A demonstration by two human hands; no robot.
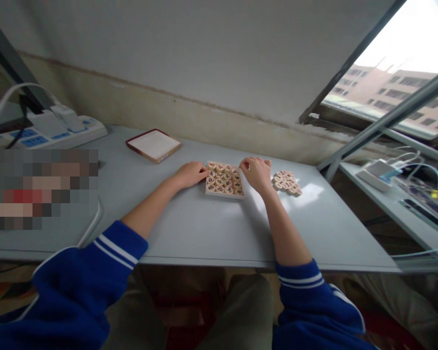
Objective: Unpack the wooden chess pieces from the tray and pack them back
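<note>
Round wooden Chinese chess pieces (pixel 219 183) with red and black characters lie in rows inside a shallow white box (pixel 224 196). My left hand (pixel 190 175) is closed at the left side of this box, with its fingertips on the edge. Over the box's far right corner, my right hand (pixel 256 171) has its fingers curled together in a pinch. What lies between those fingertips, if anything, is hidden. Just right of that hand, a cluster of loose chess pieces (pixel 286 183) sits on the grey table (pixel 204 233).
A shallow lid with a white inside (pixel 154 144) rests at the back left, near the wall. A power strip (pixel 62 138) with plugs and cables stands farther left. Metal frame bars (pixel 390 119) and a side shelf with cables (pixel 397 189) border the right.
</note>
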